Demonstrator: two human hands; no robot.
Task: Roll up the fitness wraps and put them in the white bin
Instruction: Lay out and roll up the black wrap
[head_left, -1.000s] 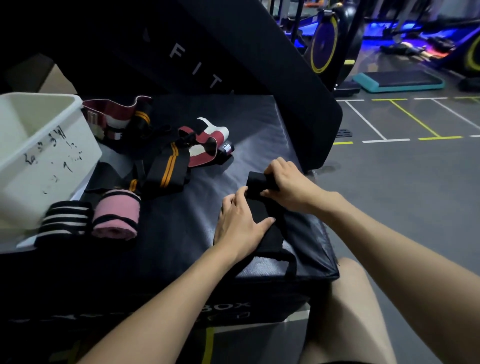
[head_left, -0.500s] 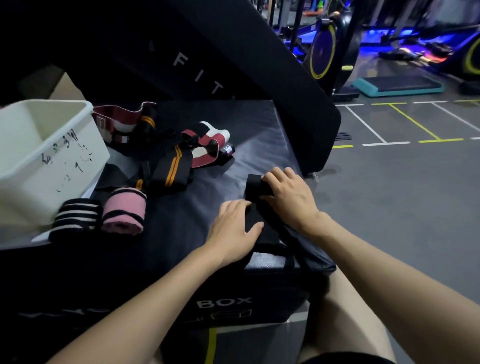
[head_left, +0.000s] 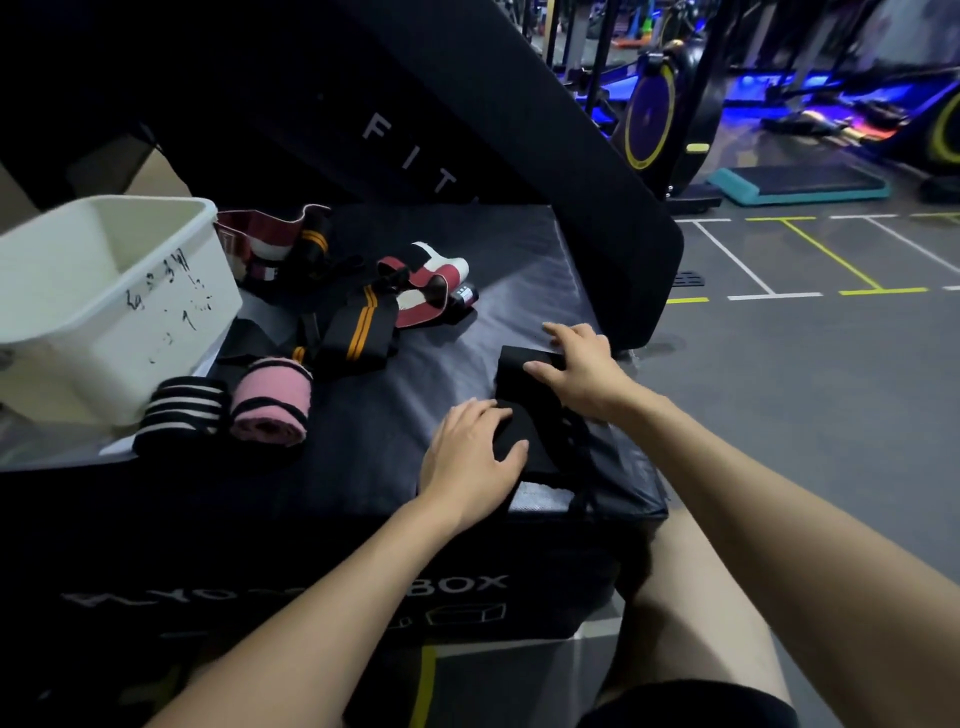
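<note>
A black fitness wrap (head_left: 524, 387) lies flat on the near right corner of a black padded box (head_left: 363, 447). My left hand (head_left: 472, 452) presses on its near end with fingers spread. My right hand (head_left: 582, 371) rests flat on its far end, fingers straight. The white bin (head_left: 111, 312) stands at the left edge of the box. Two rolled wraps lie beside it: a black-and-white striped one (head_left: 179, 415) and a pink one (head_left: 270, 402). Unrolled wraps lie behind them: a black one with orange stripes (head_left: 358, 327), a red-and-white one (head_left: 431, 286) and another red one (head_left: 265, 234).
A large black pad (head_left: 467, 130) with white letters leans behind the box. To the right lies grey gym floor (head_left: 805, 389) with painted lines, exercise bikes and a teal step platform (head_left: 800, 184) farther back. My bare knee (head_left: 691, 597) is just under the box's near right corner.
My right hand has uncurled from gripping the wrap's far end and now lies flat on it. The wrap lies more spread out. My left hand stays pressing on the near end.
</note>
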